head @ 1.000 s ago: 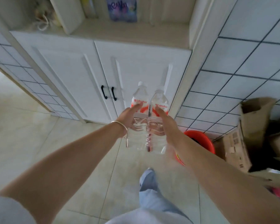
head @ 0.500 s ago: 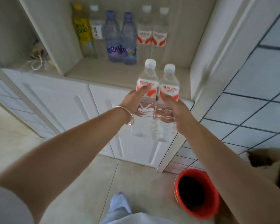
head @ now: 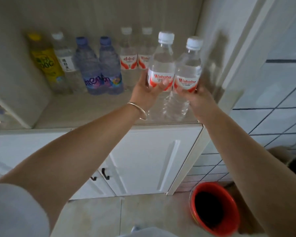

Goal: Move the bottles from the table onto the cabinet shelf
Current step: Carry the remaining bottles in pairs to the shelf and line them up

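Both arms extended forward: the left hand [head: 144,90] and right hand [head: 197,98] each wrap fingers around one clear, white-capped, red-labelled plastic water bottle [head: 161,71] [head: 186,77], the pair upright, side by side, touching, over the right part of the beige cabinet shelf [head: 85,110].

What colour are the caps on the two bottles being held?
White, on both held bottles: left one, right one. The head view, the only one, shows them clearly.
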